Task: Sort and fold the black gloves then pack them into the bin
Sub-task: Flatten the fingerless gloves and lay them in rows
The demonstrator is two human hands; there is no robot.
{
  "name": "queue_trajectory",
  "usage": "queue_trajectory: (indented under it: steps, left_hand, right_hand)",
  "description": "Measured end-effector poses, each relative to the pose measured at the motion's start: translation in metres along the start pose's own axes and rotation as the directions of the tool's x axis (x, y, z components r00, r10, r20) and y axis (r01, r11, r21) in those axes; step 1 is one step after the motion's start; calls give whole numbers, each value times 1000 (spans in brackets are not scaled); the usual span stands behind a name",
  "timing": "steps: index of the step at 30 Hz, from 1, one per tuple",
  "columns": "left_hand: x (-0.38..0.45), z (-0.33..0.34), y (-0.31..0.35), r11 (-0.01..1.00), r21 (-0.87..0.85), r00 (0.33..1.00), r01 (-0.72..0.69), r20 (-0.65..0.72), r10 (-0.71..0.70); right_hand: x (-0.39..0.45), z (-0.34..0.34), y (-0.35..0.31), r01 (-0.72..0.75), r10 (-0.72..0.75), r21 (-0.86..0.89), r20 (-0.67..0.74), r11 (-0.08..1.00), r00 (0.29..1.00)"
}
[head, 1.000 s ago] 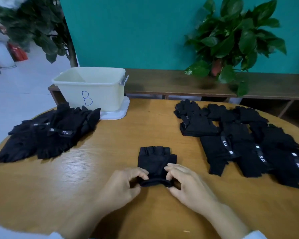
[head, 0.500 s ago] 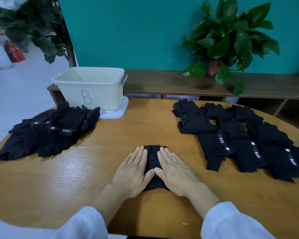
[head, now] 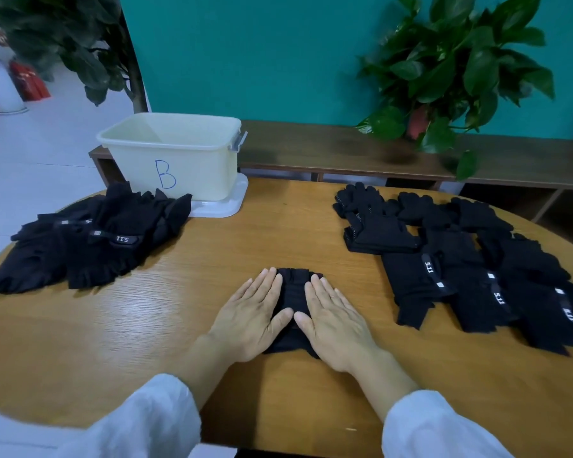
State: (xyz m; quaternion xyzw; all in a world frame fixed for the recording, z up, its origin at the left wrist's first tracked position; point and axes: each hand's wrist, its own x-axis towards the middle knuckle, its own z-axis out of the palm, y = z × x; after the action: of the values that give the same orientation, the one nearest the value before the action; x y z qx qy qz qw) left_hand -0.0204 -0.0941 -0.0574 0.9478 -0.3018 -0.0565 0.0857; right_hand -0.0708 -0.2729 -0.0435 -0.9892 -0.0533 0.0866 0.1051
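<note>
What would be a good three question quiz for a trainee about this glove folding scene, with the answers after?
1. True or false: both hands lie flat on the glove at the table's near middle.
2. What letter is written on the bin?
3. Which glove pile lies nearer the bin: A, the left pile, or B, the right pile?

Key:
1. True: the left hand and right hand press it with straight fingers.
2. B.
3. A: the left pile reaches the white lid under the bin.
</note>
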Motion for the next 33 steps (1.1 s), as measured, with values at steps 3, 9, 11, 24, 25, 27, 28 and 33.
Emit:
queue_trajectory:
  steps: [3, 9, 11, 24, 25, 27, 28, 33]
  left_hand:
    - [-1, -15, 2, 885, -452, 994, 106, 23, -108]
    - [-14, -49, -12, 756, -639, 966, 144, -76, -248]
    - [-24, -59, -19, 783, -597, 958, 173, -84, -275]
    - [-96, -103, -93, 819, -515, 857, 253, -273, -437]
    - [-99, -105, -100, 820, -510, 850, 258, -285, -444]
    - [-104, -107, -114, 827, -500, 839, 259, -307, -449]
    - [-106, -108, -120, 835, -487, 837, 257, -320, -444]
    - [-99, -111, -159, 864, -408, 824, 296, -349, -447]
  right_hand:
    - [3, -21, -1, -61, 47, 196, 70, 979, 996]
    - [3, -55, -3, -135, 187, 315, -142, 939, 972]
    - [5, -62, -10, -138, 190, 306, -148, 942, 971]
    - [38, -77, -112, 60, -15, 250, -177, 966, 984]
    - [43, -77, -120, 82, -42, 227, -175, 970, 984]
    - [54, -77, -136, 124, -94, 178, -173, 976, 981]
    - [60, -77, -143, 139, -112, 159, -168, 977, 979]
    - [99, -72, -171, 202, -190, 93, -122, 975, 974]
